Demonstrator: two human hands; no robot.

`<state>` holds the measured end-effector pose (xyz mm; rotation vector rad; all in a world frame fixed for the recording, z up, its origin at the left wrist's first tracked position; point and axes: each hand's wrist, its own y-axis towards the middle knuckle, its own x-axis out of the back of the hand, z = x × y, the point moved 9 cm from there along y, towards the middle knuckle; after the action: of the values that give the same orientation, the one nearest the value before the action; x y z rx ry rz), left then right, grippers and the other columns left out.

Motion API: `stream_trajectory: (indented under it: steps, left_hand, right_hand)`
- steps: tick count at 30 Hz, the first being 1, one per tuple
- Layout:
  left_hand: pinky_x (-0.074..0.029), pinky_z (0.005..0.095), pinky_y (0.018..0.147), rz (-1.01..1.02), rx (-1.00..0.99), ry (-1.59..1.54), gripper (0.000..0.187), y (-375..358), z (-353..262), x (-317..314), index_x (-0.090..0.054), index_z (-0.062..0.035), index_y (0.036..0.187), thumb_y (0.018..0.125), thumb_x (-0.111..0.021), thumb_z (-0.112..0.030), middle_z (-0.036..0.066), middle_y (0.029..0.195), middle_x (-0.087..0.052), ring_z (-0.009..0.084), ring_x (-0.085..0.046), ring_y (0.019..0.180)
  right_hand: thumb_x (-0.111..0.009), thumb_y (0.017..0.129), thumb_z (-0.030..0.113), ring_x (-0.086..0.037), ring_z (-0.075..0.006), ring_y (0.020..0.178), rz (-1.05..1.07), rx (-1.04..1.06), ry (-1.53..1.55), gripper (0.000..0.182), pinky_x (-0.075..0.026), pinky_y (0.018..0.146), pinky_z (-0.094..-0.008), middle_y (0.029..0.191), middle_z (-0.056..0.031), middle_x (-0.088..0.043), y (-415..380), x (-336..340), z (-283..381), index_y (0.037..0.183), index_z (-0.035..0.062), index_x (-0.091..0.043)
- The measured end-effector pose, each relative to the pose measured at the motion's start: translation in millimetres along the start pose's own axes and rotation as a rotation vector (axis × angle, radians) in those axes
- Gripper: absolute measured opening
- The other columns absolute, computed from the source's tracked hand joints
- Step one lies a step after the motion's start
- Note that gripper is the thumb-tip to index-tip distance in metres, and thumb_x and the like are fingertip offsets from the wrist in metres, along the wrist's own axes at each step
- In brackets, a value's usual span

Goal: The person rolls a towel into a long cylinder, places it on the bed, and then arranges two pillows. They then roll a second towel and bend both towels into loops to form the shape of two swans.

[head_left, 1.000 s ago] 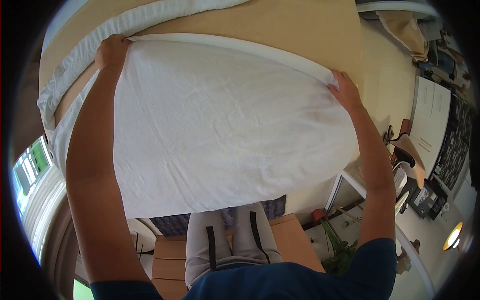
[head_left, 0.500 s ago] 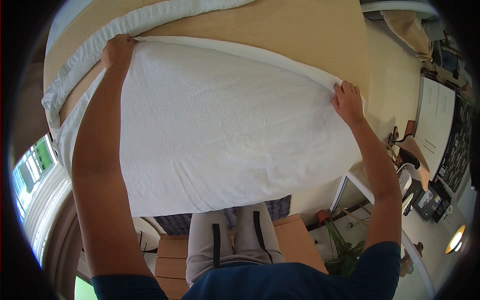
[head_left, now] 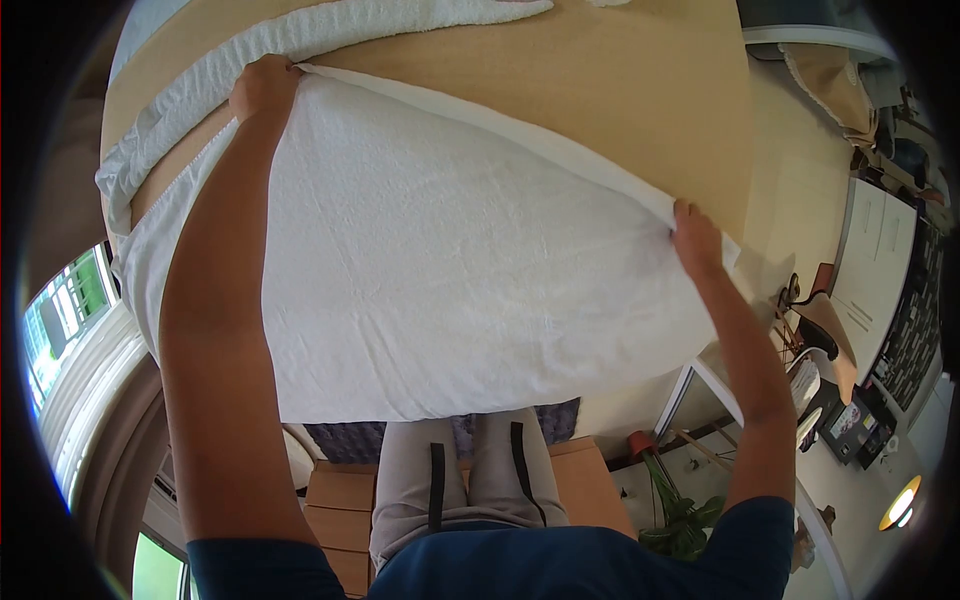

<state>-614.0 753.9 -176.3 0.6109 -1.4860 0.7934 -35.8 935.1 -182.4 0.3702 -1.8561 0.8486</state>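
A large white towel (head_left: pixel 460 260) is spread over the near part of a tan padded surface (head_left: pixel 620 90), its near edge hanging toward my legs. My left hand (head_left: pixel 266 86) is closed on the towel's far left corner. Lower and to the right, my right hand (head_left: pixel 697 240) pinches the far edge near its right end. Between the two hands that edge runs slanted and is slightly folded over. Past my left hand lies a rolled white strip of towelling (head_left: pixel 330 38), close to my knuckles but apart from the right hand.
Brown boxes (head_left: pixel 590 480) and a dark textured mat (head_left: pixel 345 445) lie below the surface. To the right are a potted plant (head_left: pixel 683 520), a white-framed panel (head_left: pixel 690 385), a black device (head_left: pixel 855 420) and a lit lamp (head_left: pixel 900 503). A window (head_left: pixel 70 310) is at the left.
My right hand has come down nearer to me with the towel's edge, which now slants more steeply. The left hand keeps its corner and sits slightly farther right and up in view.
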Motion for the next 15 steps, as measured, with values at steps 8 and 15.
stream_trajectory:
  steps: [8,15]
  left_hand:
    - [-0.051,0.04,0.075,0.007,0.021,0.019,0.024,0,3,2,-0.07,-0.021,0.094,0.079,-0.061,-0.037,0.009,0.094,-0.067,0.0295,-0.064,0.09]
    - [-0.05,0.04,0.075,-0.013,0.005,-0.005,0.025,0,5,0,-0.07,-0.0215,0.094,0.079,-0.06,-0.039,0.008,0.094,-0.067,0.0287,-0.064,0.09]
  right_hand:
    - [-0.061,0.077,0.008,-0.058,-0.0334,0.078,0.137,-0.172,0.725,0.027,-0.048,0.068,-0.0425,0.09,-0.015,-0.057,-20,-9,-21,0.101,0.0052,-0.049]
    - [-0.063,0.074,0.012,-0.06,-0.0334,0.079,0.076,-0.007,0.1,0.029,-0.05,0.067,-0.0418,0.09,-0.0145,-0.055,-27,7,17,0.1,0.007,-0.051]
